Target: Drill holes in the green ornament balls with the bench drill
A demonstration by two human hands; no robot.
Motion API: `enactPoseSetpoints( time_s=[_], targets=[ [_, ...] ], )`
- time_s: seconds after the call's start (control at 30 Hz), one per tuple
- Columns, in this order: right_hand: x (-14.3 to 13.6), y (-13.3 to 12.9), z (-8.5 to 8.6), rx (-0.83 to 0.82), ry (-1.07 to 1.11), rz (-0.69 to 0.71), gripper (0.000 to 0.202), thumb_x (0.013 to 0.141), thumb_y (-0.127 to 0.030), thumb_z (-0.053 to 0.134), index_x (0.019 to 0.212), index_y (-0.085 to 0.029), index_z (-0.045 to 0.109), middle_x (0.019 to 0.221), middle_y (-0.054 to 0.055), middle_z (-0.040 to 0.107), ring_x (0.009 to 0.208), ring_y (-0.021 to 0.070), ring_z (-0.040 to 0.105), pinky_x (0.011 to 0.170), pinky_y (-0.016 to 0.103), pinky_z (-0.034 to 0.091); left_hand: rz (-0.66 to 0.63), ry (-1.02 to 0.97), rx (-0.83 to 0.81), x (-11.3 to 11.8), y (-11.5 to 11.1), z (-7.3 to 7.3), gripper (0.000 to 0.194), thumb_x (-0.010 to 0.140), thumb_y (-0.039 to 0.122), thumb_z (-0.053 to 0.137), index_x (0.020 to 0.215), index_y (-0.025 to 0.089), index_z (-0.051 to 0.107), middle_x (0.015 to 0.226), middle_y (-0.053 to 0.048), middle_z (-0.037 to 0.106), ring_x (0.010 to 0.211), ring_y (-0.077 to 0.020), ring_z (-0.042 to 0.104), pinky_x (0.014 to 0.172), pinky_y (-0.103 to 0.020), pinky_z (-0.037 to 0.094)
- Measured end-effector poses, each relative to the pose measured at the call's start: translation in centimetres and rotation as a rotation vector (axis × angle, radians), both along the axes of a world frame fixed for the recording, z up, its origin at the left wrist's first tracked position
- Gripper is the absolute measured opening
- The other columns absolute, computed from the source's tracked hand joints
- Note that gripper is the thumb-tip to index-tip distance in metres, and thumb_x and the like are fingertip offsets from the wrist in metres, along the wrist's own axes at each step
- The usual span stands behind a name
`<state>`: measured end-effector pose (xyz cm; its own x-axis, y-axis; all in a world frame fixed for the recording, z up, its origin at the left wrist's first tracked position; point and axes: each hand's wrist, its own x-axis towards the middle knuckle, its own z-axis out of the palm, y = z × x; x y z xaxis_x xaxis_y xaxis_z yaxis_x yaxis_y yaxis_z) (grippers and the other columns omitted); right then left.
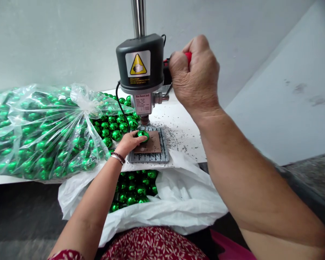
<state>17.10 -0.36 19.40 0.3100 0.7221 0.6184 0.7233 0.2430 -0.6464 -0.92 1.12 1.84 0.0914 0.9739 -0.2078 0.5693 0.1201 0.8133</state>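
A small bench drill (139, 65) with a dark housing and a warning label stands in front of me. My left hand (131, 141) grips a shiny green bauble (143, 136) on a brown board (153, 142), right under the drill bit. The board lies on the drill's grey base plate (148, 157). High on the right, my right hand (196, 72) is wrapped round the drill's feed handle (189, 57), whose red end shows between the fingers. Whether the bit touches the bauble is hard to make out.
A clear plastic bag (43, 137) full of green baubles lies on the white table (189, 133) at left, with loose baubles (113, 126) beside it. Dark shavings litter the table's right side. Below the edge, a white sack (184, 195) holds more baubles.
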Motion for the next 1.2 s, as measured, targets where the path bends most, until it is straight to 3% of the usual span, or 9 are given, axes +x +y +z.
enactPoseSetpoints(
  time_s=[0.17,0.27,0.53,1.0,1.2],
  targets=[
    [0.1,0.0,-0.1,0.011,0.007,0.007,0.031,0.093,-0.027,0.049,0.073,-0.023,0.024,0.069,-0.005,0.034,0.065,0.0103,0.026,0.07,0.026,0.024,-0.102,0.196,0.202,0.7,-0.5,0.4,0.063,0.069,0.039,0.078,0.127,0.017,0.066,0.11,-0.008,0.074,0.099,-0.024,0.066,0.091,-0.031,0.048],
    [0.0,0.0,-0.2,0.019,0.018,0.002,0.031,0.092,-0.027,0.05,0.072,-0.022,0.025,0.068,-0.005,0.034,0.065,0.0099,0.025,0.07,0.026,0.024,-0.126,0.242,0.257,1.1,-0.8,0.4,0.062,0.068,0.034,0.08,0.127,0.019,0.066,0.118,-0.009,0.072,0.108,-0.0273,0.064,0.096,-0.033,0.047],
    [0.0,-0.2,-0.8,0.076,0.039,0.002,0.027,0.09,-0.026,0.052,0.074,-0.021,0.031,0.068,-0.005,0.038,0.064,0.0077,0.029,0.071,0.025,0.028,-0.09,0.086,0.143,1.1,-1.0,0.0,0.067,0.07,0.035,0.079,0.133,0.018,0.062,0.111,-0.004,0.074,0.097,-0.0215,0.067,0.089,-0.028,0.05],
    [0.4,-2.0,-5.3,0.328,-0.027,0.037,0.016,0.085,-0.034,0.048,0.079,-0.021,0.04,0.065,-0.004,0.043,0.057,0.0062,0.037,0.057,0.022,0.035,-0.094,0.039,0.182,0.9,-0.7,-1.4,0.072,0.069,0.037,0.08,0.136,0.019,0.06,0.128,-0.008,0.07,0.117,-0.0268,0.063,0.101,-0.033,0.046],
    [0.4,-2.4,-6.3,0.395,-0.051,-0.007,0.016,0.082,-0.035,0.049,0.076,-0.021,0.044,0.064,-0.004,0.048,0.055,0.0062,0.043,0.056,0.024,0.038,-0.101,0.078,0.188,1.0,-0.9,-1.2,0.072,0.07,0.037,0.079,0.137,0.018,0.059,0.123,-0.01,0.072,0.109,-0.0281,0.067,0.096,-0.035,0.048]
  ],
)
